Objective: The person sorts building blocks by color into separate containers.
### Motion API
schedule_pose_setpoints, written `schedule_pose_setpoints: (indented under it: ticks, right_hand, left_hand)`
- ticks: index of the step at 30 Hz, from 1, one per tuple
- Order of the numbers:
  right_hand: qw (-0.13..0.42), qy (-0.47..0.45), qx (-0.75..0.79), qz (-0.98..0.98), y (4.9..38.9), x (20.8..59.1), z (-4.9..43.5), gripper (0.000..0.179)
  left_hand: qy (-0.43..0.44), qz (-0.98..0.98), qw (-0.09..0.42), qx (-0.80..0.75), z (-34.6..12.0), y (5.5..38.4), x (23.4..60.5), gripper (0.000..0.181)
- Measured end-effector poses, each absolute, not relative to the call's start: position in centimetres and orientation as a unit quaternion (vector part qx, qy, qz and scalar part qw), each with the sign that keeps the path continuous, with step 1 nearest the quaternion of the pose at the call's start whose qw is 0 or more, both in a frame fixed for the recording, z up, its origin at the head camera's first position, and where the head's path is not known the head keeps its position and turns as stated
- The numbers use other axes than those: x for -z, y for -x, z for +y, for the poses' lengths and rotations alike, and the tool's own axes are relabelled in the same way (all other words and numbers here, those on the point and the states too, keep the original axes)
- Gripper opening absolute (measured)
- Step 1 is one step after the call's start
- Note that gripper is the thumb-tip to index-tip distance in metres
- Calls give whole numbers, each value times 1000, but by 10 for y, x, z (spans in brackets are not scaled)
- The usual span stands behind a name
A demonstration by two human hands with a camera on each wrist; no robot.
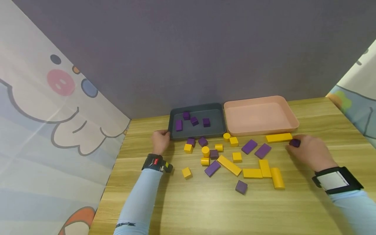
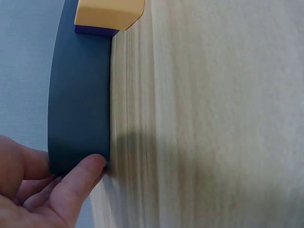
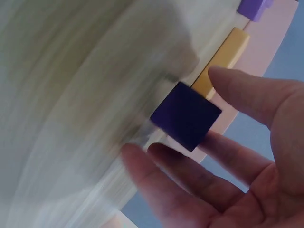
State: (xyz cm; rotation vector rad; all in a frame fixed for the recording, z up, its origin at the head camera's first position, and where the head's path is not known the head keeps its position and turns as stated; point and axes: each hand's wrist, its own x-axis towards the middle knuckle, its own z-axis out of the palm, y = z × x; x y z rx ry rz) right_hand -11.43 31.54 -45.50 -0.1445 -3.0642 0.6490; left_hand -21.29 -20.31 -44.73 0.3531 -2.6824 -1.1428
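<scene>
My left hand [image 1: 161, 142] grips the near left corner of the dark blue-grey tray [image 1: 197, 136]. In the left wrist view its thumb [image 2: 83, 175] lies on the tray's outer wall, with the other fingers behind the corner. Several purple blocks, among them a purple cube [image 1: 206, 122], lie inside this tray. On the right, my right hand [image 1: 311, 151] holds a dark purple cube [image 3: 186, 116] at its fingertips, beside the end of a long yellow block [image 1: 279, 137]. The cube hides part of a finger in the right wrist view.
A pink tray [image 1: 261, 131] stands right of the dark tray. In front lie scattered yellow and purple blocks, including a yellow cylinder [image 1: 277, 178], a yellow cube [image 1: 186, 173] and a purple cube [image 1: 241, 187]. A grey wall [image 1: 191, 58] rises behind the wooden table [image 1: 205, 212].
</scene>
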Motion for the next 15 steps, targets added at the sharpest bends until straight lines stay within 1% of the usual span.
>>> schedule_pose_setpoints:
  ticks: [2,8,11,15]
  right_hand:
    - [12,39,-200,-979,115,456,318,45]
    - [-2,29,-199,-979,114,451,326,30]
    - [-6,21,-203,-979,111,442,327,30]
    - [18,2,-211,-977,108,423,318,30]
  left_hand:
    - [-120,-905,100,395,-202,213,447,27]
    - [-116,-904,106,398,-201,212,446,27]
    - [-112,-904,109,397,-201,212,446,27]
    - [-107,-902,113,404,-202,210,447,26]
